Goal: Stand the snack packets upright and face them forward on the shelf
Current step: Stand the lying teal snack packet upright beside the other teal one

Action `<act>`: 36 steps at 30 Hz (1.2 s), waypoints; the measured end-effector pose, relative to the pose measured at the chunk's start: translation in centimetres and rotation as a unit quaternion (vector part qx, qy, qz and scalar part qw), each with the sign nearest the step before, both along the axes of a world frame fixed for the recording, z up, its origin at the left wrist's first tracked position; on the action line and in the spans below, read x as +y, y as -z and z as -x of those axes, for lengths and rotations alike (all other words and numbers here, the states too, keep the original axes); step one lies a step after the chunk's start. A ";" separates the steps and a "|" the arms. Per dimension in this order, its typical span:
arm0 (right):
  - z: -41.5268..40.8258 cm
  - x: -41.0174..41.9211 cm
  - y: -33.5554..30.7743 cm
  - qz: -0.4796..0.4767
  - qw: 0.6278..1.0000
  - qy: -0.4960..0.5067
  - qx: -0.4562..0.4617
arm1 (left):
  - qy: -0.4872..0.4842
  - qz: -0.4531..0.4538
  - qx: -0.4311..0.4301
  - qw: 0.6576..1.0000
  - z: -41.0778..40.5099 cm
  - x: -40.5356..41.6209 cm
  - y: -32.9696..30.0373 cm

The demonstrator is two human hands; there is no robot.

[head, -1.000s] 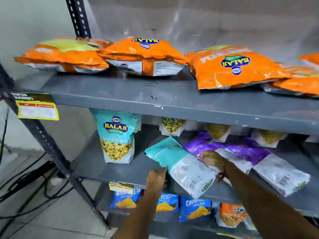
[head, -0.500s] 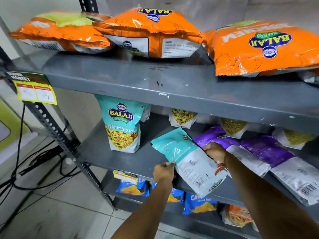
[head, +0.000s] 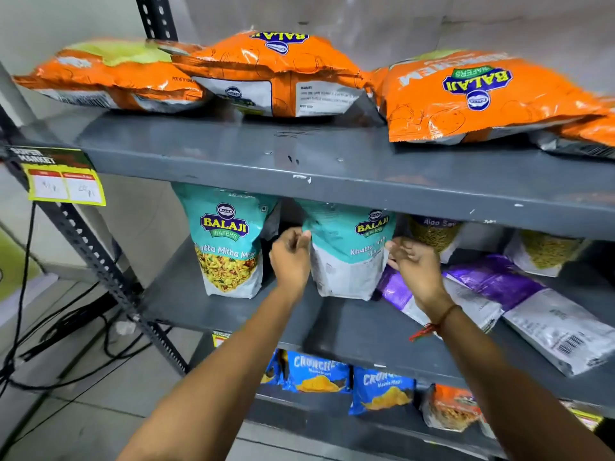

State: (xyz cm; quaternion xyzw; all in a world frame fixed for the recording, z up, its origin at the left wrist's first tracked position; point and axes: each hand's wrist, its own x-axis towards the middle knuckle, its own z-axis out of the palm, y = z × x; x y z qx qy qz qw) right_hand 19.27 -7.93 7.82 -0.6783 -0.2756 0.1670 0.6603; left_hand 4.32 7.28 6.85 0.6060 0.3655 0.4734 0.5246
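A teal packet [head: 349, 251] is shown upright on the middle shelf [head: 233, 314], just at three o'clock of an already standing teal packet [head: 229, 241]. Its left edge is pinched by the left hand [head: 291, 257], whose fingers are curled closed on the film. The right hand [head: 414, 266] is held open with fingers spread, just at the packet's right edge; whether contact is made cannot be told.

The step is judged to be squaring and settling this packet. The base should be pressed flat and the printed face turned fully forward before release, since the face appears angled slightly toward nine o'clock.

At four o'clock of the right hand, two purple packets [head: 492, 277] are seen lying flat, backs up. Clear-windowed packets [head: 432, 232] holding yellow snack are stood at the rear. Three orange packets [head: 276, 74] are lying flat on the top shelf [head: 332, 154], and blue packets [head: 316, 371] are stood on the shelf below.
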 end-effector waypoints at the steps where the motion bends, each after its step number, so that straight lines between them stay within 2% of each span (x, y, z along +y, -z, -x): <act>1: 0.5 0.1 0.1 -0.012 1.000 0.010 -0.005 | -0.002 -0.002 0.002 1.000 -0.2 0.5 -0.3; 5: 2.0 -0.2 2.7 0.006 0.998 0.053 -0.038 | 0.029 -0.017 0.031 0.999 -0.2 1.7 1.0; 9: 3.2 -1.1 6.0 0.038 0.998 0.043 -0.032 | 0.072 0.000 0.054 0.996 0.2 1.9 5.3; 13: 3.5 -1.6 6.3 0.038 0.997 0.066 -0.013 | 0.106 0.064 0.018 0.992 0.1 1.0 4.3; 16: 4.7 -2.2 6.2 0.042 0.992 0.120 -0.021 | 0.110 0.163 0.015 0.980 0.1 1.9 5.1; 18: 6.6 -2.7 6.4 0.020 0.989 0.143 -0.007 | 0.127 0.226 0.051 0.964 -0.1 2.7 6.1; 20: 8.6 -3.0 7.3 0.026 0.994 0.103 0.005 | 0.160 0.253 0.110 0.948 -0.6 3.2 7.6; 22: 10.1 -2.7 8.6 0.071 0.996 0.048 0.004 | 0.175 0.270 0.130 0.938 -0.8 2.7 7.7; 25: 10.9 -1.6 8.9 0.089 0.996 0.005 0.013 | 0.146 0.228 0.164 0.949 0.2 1.9 6.7; 27: 10.4 -0.8 8.1 0.070 0.997 -0.035 0.027 | 0.142 0.224 0.141 0.954 1.4 1.3 5.9; 28: 9.9 -0.5 7.5 0.064 0.995 -0.058 0.040 | 0.170 0.242 0.113 0.949 2.2 0.6 5.5; 30: 9.2 0.2 7.1 0.069 0.993 -0.081 0.053 | 0.233 0.219 0.116 0.940 3.2 -0.4 5.4; 33: 9.2 1.2 7.1 0.098 0.994 -0.035 0.044 | 0.246 0.168 0.110 0.948 3.8 -1.8 5.7; 36: 8.4 1.4 7.2 0.065 0.996 -0.010 0.064 | 0.253 0.144 0.101 0.951 4.2 -2.3 5.4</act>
